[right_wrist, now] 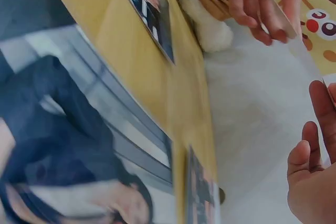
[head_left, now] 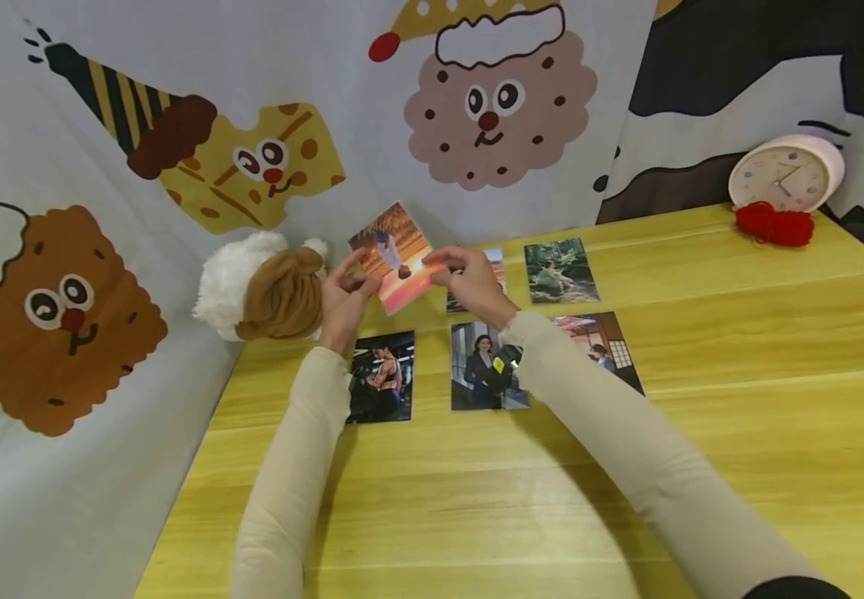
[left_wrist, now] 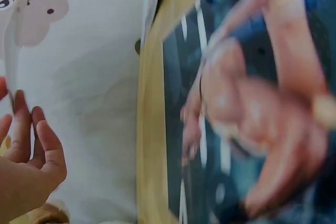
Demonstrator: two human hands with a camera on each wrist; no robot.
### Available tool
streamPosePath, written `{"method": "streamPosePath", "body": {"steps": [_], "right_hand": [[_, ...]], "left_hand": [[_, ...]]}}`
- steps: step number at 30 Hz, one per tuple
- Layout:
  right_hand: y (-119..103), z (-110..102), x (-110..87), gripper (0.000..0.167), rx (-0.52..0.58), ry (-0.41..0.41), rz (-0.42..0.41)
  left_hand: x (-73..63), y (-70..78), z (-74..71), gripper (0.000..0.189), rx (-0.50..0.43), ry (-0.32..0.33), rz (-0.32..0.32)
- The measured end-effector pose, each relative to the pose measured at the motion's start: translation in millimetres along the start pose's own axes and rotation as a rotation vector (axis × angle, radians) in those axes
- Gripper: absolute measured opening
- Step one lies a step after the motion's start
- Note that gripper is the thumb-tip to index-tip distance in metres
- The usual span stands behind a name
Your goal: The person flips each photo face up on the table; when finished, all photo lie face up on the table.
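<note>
Both hands hold a sunset-coloured photo print point(head_left: 390, 249) up above the back of the table, tilted, the figure on it upside down. My left hand point(head_left: 344, 301) pinches its left edge between thumb and fingers. On the opposite edge, my right hand point(head_left: 474, 284) pinches it near the corner. Below the left hand lies a photo of a muscular person in a gym point(head_left: 385, 378). A photo of a person in a dark suit point(head_left: 474, 366) lies under the right wrist. Behind the right hand, another photo point(head_left: 495, 264) is partly covered.
A forest stream photo point(head_left: 562, 270) lies at the back, and a pink-blossom photo point(head_left: 614, 345) is partly hidden by the right sleeve. A white and brown plush toy point(head_left: 282, 291) sits left. A round clock point(head_left: 783, 175) and red yarn point(head_left: 773, 225) occupy the wooden table's point(head_left: 738, 333) far right corner.
</note>
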State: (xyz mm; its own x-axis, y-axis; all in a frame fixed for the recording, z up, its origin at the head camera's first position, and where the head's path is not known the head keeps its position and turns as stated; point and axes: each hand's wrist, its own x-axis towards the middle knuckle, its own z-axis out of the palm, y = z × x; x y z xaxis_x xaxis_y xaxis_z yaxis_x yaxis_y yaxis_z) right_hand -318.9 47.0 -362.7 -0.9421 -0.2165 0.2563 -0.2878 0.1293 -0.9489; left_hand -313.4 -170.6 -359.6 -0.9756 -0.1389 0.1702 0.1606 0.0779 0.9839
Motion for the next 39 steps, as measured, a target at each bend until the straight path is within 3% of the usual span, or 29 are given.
{"method": "streamPosePath", "body": {"steps": [6,15,22,32,39], "right_hand": [[-6,-16,3.3,0.024,-0.036,-0.061,0.009],[-8,-39,-2.7,0.026,-0.021,-0.199,0.033],[-9,-45,-2.3,0.029,0.05,-0.24,0.036],[-12,-35,-4.4,0.036,0.12,-0.176,-0.048],[-5,-23,-7.6,0.035,0.088,-0.155,-0.055]], "left_hand": [[3.2,5.0,-12.0,0.051,0.07,-0.018,0.018],[12.5,11.1,-19.5,0.036,0.03,-0.13,0.022],[11.1,8.2,-21.0,0.029,-0.006,-0.155,-0.016],[10.8,5.0,-16.1,0.03,-0.09,0.009,-0.043],[8.1,6.0,-8.9,0.027,-0.178,0.145,-0.097]]}}
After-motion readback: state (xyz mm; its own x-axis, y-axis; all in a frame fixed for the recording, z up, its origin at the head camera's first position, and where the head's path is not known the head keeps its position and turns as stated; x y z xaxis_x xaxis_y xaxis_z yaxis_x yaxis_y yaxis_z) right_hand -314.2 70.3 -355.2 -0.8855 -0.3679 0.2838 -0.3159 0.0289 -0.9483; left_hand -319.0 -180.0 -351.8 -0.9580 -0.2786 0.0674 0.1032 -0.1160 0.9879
